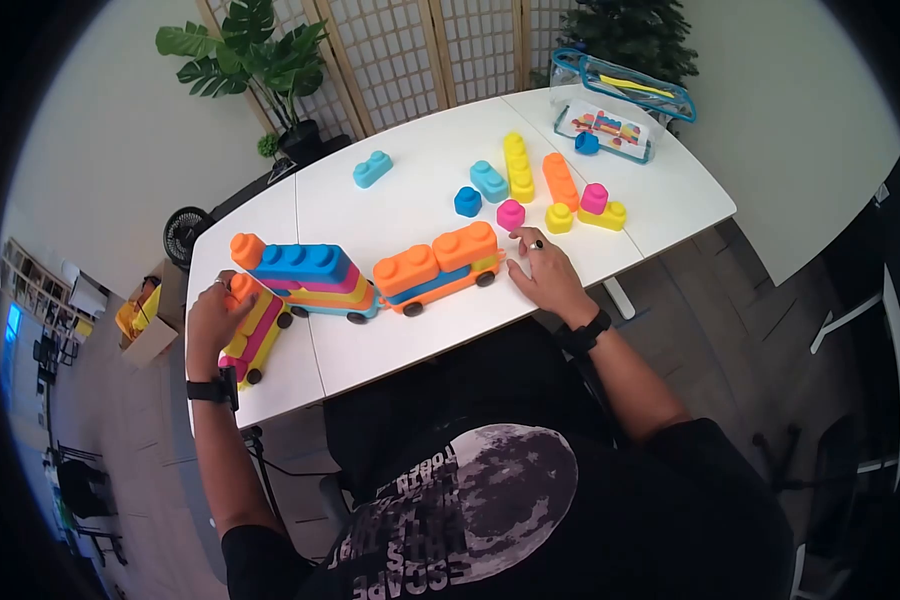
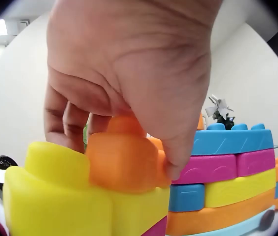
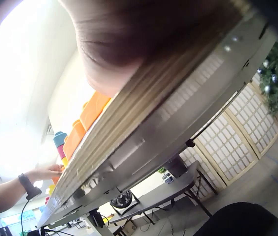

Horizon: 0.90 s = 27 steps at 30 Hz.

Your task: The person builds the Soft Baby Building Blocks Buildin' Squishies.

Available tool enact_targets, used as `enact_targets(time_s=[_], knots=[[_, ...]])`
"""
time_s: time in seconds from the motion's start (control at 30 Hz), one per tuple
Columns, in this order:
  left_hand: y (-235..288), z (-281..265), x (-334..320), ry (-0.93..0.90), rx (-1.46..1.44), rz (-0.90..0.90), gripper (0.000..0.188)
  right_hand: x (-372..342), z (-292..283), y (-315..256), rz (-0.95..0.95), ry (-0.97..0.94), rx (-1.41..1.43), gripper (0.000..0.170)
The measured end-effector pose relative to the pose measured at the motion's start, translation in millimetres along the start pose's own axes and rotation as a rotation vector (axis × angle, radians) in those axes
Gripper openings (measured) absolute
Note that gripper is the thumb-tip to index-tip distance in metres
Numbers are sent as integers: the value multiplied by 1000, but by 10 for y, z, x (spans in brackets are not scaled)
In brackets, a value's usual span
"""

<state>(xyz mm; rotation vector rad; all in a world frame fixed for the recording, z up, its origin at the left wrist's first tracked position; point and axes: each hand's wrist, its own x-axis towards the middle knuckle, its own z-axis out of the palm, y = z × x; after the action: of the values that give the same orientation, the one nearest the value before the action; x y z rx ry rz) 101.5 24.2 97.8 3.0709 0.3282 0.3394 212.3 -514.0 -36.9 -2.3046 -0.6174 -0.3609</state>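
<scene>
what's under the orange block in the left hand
The orange block in the left hand sits above a yellow block, with part of a pink block lower down. Its underside and any studs beneath it are covered.

Left car [image 1: 267, 322], toy building blocks, black-wheeled, magenta layer between yellow ones, upright on the tabletop and angled toward the near edge; its orange block [image 2: 122, 162], seated on yellow, is gripped by the left hand [image 1: 215, 315]. Middle car [image 1: 305, 262], pale blue base, stacked orange, yellow, magenta and blue, an orange block topping its left end. Right car [image 1: 435, 270], orange base, blue in the middle layer, two long orange blocks above, right end just beside the right hand [image 1: 545, 272].
</scene>
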Motion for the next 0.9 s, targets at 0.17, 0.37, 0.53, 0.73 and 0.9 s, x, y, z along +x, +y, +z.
enact_targets(time_s=[0.17,0.37,0.53,0.73,0.9], knots=[[-86,165,46,64,41,144,58,85,-235,-257,-118,251,88,45],[112,75,-46,76,-24,140,68,263,-405,-1365,-576,283,62,52],[239,19,-103,129,-52,223,67,533,92,-1835,-504,196,-229,85],[299,-15,-128,182,-60,289,61,684,394,-1916,-225,-137,-38,75],[98,73,-137,329,-158,252,55,682,489,-1912,-191,-150,-13,66]])
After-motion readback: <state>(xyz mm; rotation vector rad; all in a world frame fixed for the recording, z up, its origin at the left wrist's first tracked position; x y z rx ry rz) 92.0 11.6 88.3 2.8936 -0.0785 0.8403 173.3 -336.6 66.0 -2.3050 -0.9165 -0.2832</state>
